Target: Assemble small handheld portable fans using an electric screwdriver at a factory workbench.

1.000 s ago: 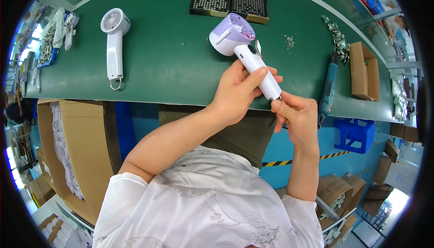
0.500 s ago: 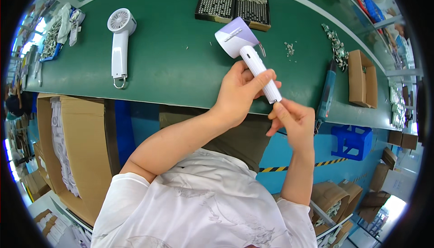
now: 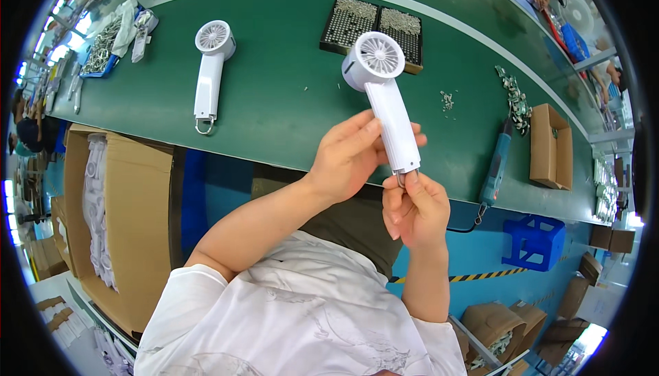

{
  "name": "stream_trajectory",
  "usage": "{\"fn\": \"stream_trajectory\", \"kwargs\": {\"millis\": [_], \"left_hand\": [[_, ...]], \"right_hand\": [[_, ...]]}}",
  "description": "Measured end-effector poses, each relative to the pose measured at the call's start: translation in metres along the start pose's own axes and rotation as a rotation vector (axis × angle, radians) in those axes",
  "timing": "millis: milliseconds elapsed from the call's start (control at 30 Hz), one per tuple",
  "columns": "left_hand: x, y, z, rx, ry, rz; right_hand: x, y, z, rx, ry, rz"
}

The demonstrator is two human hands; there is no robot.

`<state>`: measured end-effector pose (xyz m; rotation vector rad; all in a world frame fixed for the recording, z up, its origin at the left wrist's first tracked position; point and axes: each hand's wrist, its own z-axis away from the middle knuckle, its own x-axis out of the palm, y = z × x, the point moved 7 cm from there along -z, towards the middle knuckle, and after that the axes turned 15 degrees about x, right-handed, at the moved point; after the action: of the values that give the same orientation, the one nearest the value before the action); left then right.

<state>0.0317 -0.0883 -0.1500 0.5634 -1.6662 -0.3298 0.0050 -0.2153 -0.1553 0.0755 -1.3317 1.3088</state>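
Note:
A white handheld fan (image 3: 395, 123) is up over the table's front edge, its round grille turned toward me and its handle slanting down. My left hand (image 3: 344, 156) is closed round the handle from the left, with fingertips showing past its far side. At the handle's lower end, my right hand (image 3: 419, 210) pinches a small metal loop (image 3: 401, 180) between thumb and fingers. Another white handheld fan (image 3: 209, 82) lies on the green table at the left, a metal loop at its end.
Two black trays of small metal parts (image 3: 351, 16) sit at the back. Loose pins (image 3: 447, 100), a teal electric screwdriver (image 3: 497, 163) and a small cardboard box (image 3: 551, 146) lie rightward. A large carton of white parts (image 3: 141, 232) stands at lower left, a blue stool (image 3: 534, 242) at lower right.
The fan in my hands has been turned over, from its purple-tinted side to its grille facing me. My right hand has shifted left and down, staying at the handle's end.

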Motion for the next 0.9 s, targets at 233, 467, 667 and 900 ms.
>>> {"fn": "stream_trajectory", "kwargs": {"millis": [233, 467, 667, 900], "left_hand": [[-0.012, -0.007, 0.018, -0.162, 0.028, 0.065], [-0.003, 0.0, 0.033, -0.195, -0.137, 0.035], [-0.005, 0.0, 0.035, -0.155, -0.276, 0.133], [-0.006, 0.001, 0.037, -0.15, -0.314, 0.119]], "right_hand": [[-0.002, 0.01, 0.001, 0.128, -0.007, -0.009], [0.001, 0.004, 0.023, 0.21, 0.259, 0.308], [0.022, 0.006, 0.033, 0.174, 0.299, 0.398], [0.023, 0.009, 0.033, 0.147, 0.306, 0.407]]}}
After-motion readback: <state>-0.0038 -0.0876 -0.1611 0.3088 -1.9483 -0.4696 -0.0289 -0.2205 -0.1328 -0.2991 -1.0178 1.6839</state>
